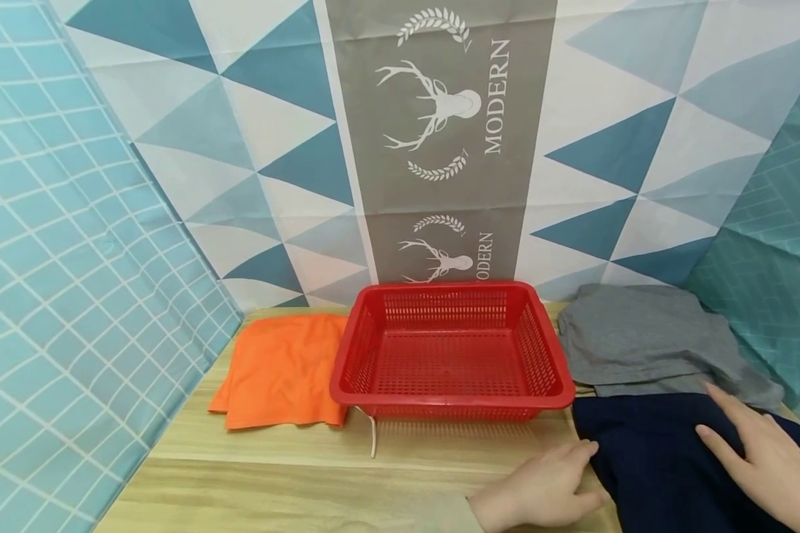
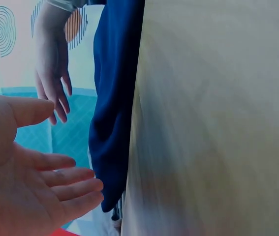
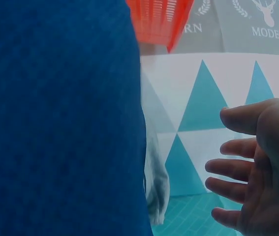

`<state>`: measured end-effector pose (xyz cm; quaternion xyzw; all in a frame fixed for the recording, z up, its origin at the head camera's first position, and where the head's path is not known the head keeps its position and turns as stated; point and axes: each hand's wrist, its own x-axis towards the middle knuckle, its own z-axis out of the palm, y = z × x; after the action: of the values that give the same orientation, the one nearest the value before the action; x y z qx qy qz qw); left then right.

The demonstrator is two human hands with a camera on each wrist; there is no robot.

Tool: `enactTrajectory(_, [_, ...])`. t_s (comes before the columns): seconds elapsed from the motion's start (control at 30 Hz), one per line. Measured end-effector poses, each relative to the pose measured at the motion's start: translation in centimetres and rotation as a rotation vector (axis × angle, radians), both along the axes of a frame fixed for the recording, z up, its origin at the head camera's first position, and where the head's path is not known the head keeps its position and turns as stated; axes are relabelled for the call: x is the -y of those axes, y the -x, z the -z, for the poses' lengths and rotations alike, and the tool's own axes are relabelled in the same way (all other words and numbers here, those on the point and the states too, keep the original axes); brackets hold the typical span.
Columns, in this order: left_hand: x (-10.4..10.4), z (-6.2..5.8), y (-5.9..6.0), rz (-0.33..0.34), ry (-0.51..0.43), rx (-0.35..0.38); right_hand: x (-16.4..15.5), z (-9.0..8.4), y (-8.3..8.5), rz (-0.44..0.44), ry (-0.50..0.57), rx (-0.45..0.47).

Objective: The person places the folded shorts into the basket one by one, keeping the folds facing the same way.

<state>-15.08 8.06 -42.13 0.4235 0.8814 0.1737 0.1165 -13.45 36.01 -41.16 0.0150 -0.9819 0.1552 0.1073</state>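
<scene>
A navy garment (image 1: 673, 459) is laid on the wooden counter (image 1: 293, 481) right of the red basket (image 1: 450, 348), with the left hand (image 1: 547, 492) flat-fingered at its edge and the right hand (image 1: 760, 459) flat-fingered over it.

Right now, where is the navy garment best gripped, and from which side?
Probably at its near-left edge, coming in from the left: the navy garment lies flat there by the left hand, whose fingers touch that free edge; the right hand rests on top.
</scene>
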Motion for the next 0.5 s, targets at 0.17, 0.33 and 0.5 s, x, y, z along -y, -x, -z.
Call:
enactTrajectory(0.17, [-0.8,0.4,-0.5,-0.050,-0.016,0.138,-1.1,0.7,-0.3,0.053,-0.026,-0.018])
enactTrajectory(0.33, [-1.3,0.7,-0.7,-0.161,-0.103,0.290,-2.2,1.6,-0.4,0.113,-0.032,0.030])
enactTrajectory(0.5, [-1.7,0.9,-0.9,-0.298,-0.268,0.490,-3.0,2.6,-0.8,0.171,-0.019,0.021])
